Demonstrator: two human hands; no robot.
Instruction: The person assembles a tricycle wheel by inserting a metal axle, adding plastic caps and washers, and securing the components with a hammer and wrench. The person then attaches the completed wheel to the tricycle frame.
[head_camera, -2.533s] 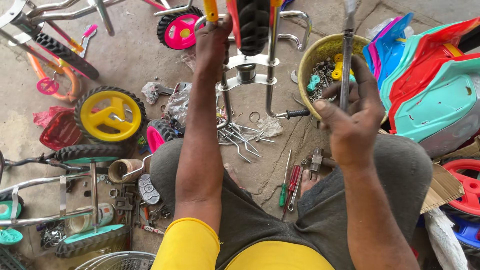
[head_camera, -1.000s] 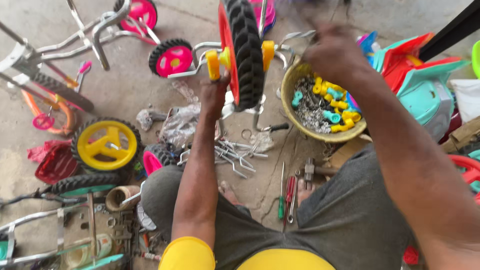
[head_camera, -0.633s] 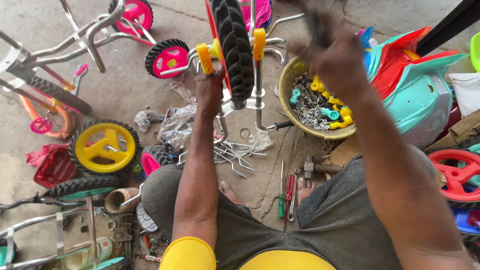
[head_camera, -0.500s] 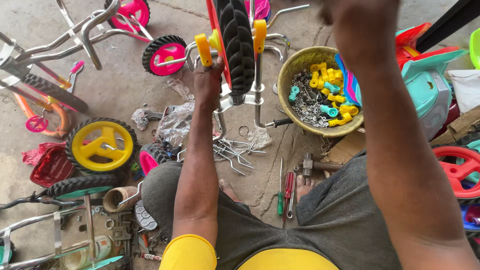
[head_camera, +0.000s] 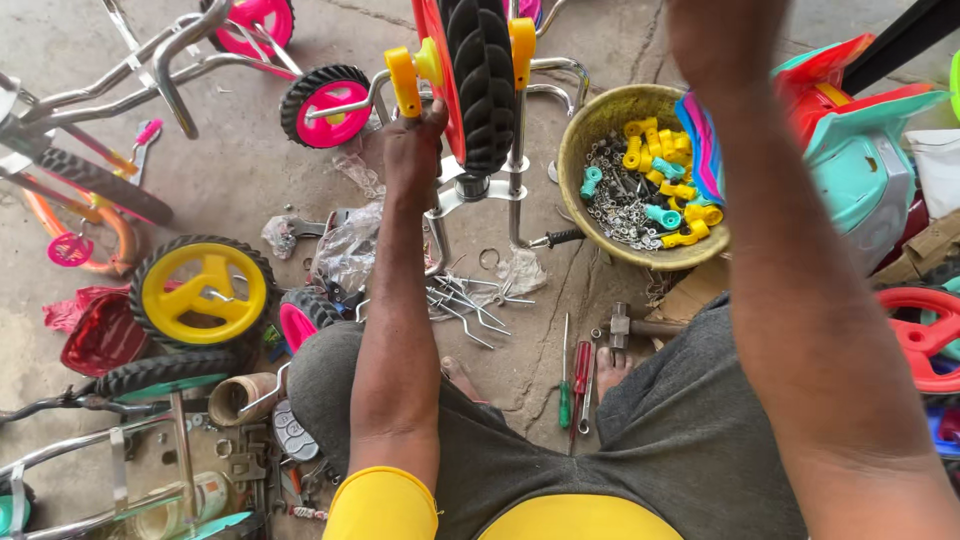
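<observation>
Left hand (head_camera: 412, 150) grips wheel fork (head_camera: 405, 85)

Single head-worn view, aimed steeply down past the seated lap onto the grey concrete floor (head_camera: 230, 170). Close range: both forearms fill the frame. Left hand (head_camera: 412, 150) visible at upper centre beside the black-tyred wheel with orange hub (head_camera: 478, 80); right arm runs out of frame at the top edge, hand unseen. Round yellow metal bowl of small parts (head_camera: 590, 140) lies ahead, right of centre. No second view.

Bowl (head_camera: 600, 135) right of the upright wheel (head_camera: 482, 80); screwdrivers (head_camera: 573, 385) on floor below
</observation>
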